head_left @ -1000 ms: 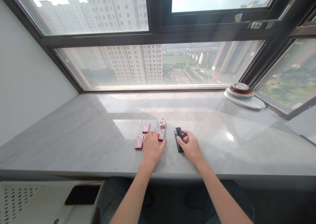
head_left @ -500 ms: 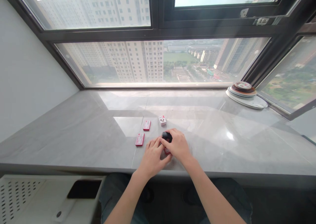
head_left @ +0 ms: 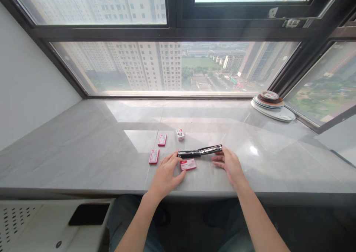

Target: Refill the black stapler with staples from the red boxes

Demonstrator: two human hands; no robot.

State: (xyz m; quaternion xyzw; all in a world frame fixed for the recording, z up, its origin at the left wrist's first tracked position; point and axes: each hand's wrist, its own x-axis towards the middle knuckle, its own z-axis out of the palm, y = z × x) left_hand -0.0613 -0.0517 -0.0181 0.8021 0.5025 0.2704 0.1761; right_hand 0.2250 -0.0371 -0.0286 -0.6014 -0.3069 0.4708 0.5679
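Observation:
A black stapler [head_left: 189, 154] is swung wide, its two halves nearly in line and a metal track [head_left: 211, 149] showing on the right half. My left hand [head_left: 167, 173] has its fingers against the stapler's left end, with the thumb stretched out lower down. At the other end, the fingers of my right hand [head_left: 230, 164] are at the tip of the raised half. Just below the stapler lies a red-and-white box [head_left: 188, 165], between my left index finger and thumb. Whether those touch it is hard to tell.
Two more red-and-white boxes [head_left: 162, 140] [head_left: 154, 156] lie to the left. A small white box [head_left: 180, 134] stands behind the stapler. Stacked plates [head_left: 274, 113] are at the back right by the window. A dark phone-like slab [head_left: 89, 214] rests below the counter [head_left: 83, 152].
The stapler, earlier mostly covered by both hands, is now spread out between them. My right hand has moved right, away from my left, which shifted slightly left. The box under them shows now.

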